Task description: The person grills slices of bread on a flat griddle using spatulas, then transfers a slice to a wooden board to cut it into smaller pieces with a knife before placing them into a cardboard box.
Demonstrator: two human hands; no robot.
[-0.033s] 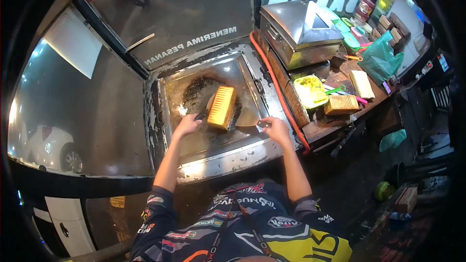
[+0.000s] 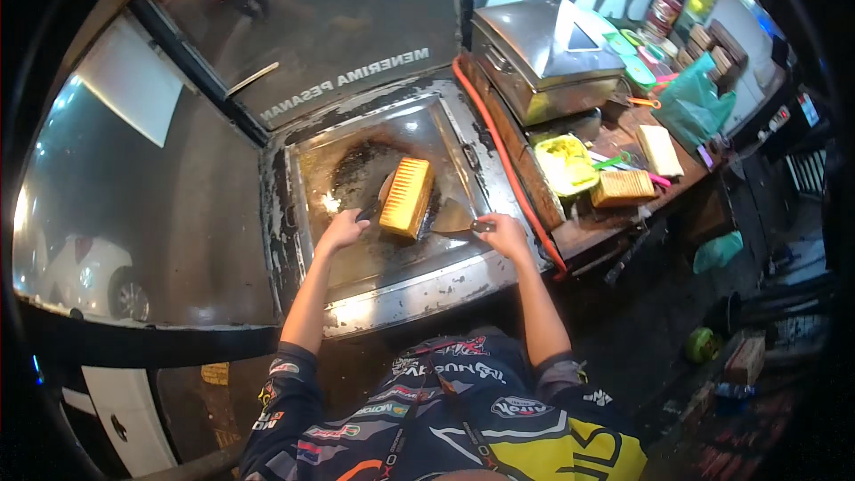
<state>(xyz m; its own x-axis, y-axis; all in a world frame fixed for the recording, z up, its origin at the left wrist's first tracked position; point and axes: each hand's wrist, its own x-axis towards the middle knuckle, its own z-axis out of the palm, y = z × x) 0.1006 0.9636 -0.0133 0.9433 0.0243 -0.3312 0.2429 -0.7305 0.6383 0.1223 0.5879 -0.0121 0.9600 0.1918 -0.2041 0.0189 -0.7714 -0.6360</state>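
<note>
Curled left fingers (image 2: 349,221) round a dark handle (image 2: 369,211), blade under the loaf's (image 2: 406,197) left side; right fingers (image 2: 495,226) closed on a scraper (image 2: 452,216) touching its right edge. Loaf mid-griddle (image 2: 374,258), yellow tray (image 2: 566,164) and toast (image 2: 623,187) right

hands (image 2: 343,230) with spatulas (image 2: 452,216), ridged toast (image 2: 407,197), griddle (image 2: 392,276)

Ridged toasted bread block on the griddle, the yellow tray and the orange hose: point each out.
Ridged toasted bread block (image 2: 407,196), head view, middle of its ridged top.
Yellow tray (image 2: 545,153), head view, its left rim.
Orange hose (image 2: 508,165), head view, mid-length beside the griddle.
</note>
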